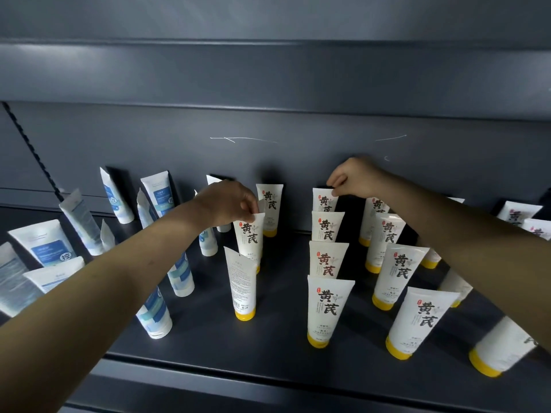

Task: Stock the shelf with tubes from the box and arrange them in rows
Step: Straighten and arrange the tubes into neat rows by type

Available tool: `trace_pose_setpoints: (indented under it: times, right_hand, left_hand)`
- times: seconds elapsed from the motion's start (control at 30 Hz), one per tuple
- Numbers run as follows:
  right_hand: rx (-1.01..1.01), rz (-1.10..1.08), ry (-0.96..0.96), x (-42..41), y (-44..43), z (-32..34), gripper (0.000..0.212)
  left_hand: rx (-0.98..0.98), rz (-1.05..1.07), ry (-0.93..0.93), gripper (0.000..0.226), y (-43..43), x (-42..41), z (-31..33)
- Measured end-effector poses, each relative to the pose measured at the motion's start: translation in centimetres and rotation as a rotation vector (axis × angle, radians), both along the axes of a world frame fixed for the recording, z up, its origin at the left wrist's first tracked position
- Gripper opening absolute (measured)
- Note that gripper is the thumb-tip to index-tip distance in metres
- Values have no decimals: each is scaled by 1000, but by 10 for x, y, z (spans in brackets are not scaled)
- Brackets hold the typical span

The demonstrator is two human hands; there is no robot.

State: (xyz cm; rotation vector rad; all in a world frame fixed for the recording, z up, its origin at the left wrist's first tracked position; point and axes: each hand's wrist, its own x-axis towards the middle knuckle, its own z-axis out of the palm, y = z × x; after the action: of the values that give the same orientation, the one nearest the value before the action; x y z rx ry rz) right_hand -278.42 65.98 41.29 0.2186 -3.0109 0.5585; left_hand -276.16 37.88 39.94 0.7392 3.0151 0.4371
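Note:
White tubes with yellow caps stand cap-down in rows on a dark shelf (283, 347). My left hand (229, 204) pinches the top edge of the second tube (250, 239) in the left yellow-cap row. In front of it stands a tube turned back-side out (242, 284); behind it another (270, 208) stands by the back wall. My right hand (354, 177) pinches the top of the rearmost tube (324, 201) in the middle row, which holds several tubes, the nearest (326, 308) in front. No box is in view.
Blue-and-white tubes (155, 311) stand and lean in loose rows on the shelf's left half. More yellow-cap tubes (396, 272) fill rows at the right, under my right forearm. A dark back panel (268, 129) rises behind. The shelf's front lip (238, 371) runs below.

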Motion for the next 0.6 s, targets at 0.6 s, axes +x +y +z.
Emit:
trace_pose_setpoints:
  times: [0.6]
  right_hand:
    - [-172,212,36,33,-12,15,31]
  left_hand:
    - [237,55,51,16,-3,23,11]
